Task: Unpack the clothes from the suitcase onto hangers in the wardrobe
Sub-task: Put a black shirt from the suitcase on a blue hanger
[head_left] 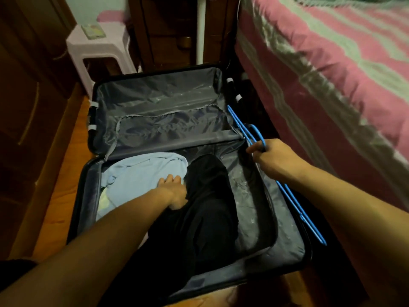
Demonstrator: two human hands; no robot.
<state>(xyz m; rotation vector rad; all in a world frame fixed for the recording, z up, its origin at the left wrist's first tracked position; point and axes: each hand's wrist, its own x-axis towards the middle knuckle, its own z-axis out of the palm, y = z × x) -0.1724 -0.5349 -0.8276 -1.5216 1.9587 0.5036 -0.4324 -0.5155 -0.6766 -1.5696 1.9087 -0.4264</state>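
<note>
Left hand [173, 191] grips soft black cloth [205, 207]; right hand [274, 159] clasps thin blue plastic hangers [294, 200].

left grip [173, 191]: fingers curled, arm reaching forward | right grip [273, 159]: fist clenched, arm extended

Count from where I'm crouched: one open black hard-shell suitcase [93, 120] with grey fabric lining, two halves. Two garments in the near half: one light blue shirt [137, 173], one black garment [199, 213]. Blue plastic hangers [294, 196]: at least two, bunched, exact number unclear. One pale pink plastic stool [99, 47]. One bed with pink-and-green striped cover [332, 52]. My two hands in view.
</note>
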